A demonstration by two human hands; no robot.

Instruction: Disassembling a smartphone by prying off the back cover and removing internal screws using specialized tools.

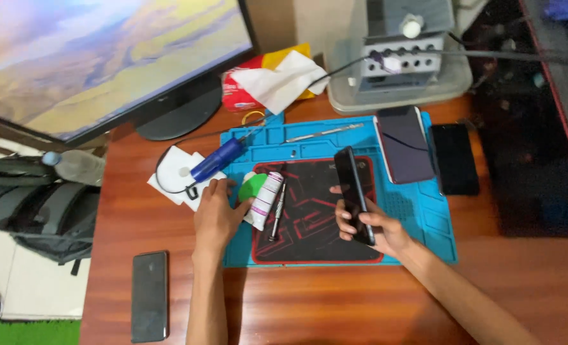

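The dark smartphone [353,193] stands raised on edge above the black and red pad [316,217], its long axis running from the upper end, which points away from the person and slightly left, down to the lower end, which sits in the right hand [373,230]. That hand holds it closed around the lower third, thumb on the near face and fingers curled behind, so the phone's free length rises away from the grip toward the far side of the table. The left hand [217,214] lies flat and spread at the left edge of the blue work mat [424,217], palm down and holding nothing; its fingertips touch a white tube [265,199] that lies with its long axis roughly parallel to the phone's, cap end pointing away. A green round object [253,186] sits just beside the tube, partly under the fingers. A thin metal tool [277,211] lies just right of the tube on the pad, again lengthwise away from the person. The right hand is clearly the one on the phone; the left is well apart from it, across the pad. Further out, a blue handled tool [219,160] rests across white paper at the mat's far left corner, two more phones [404,144] [455,158] lie flat at the right, another phone [150,295] lies on the wooden table [296,306] near the left forearm, and a monitor [105,57] stands at the far left.
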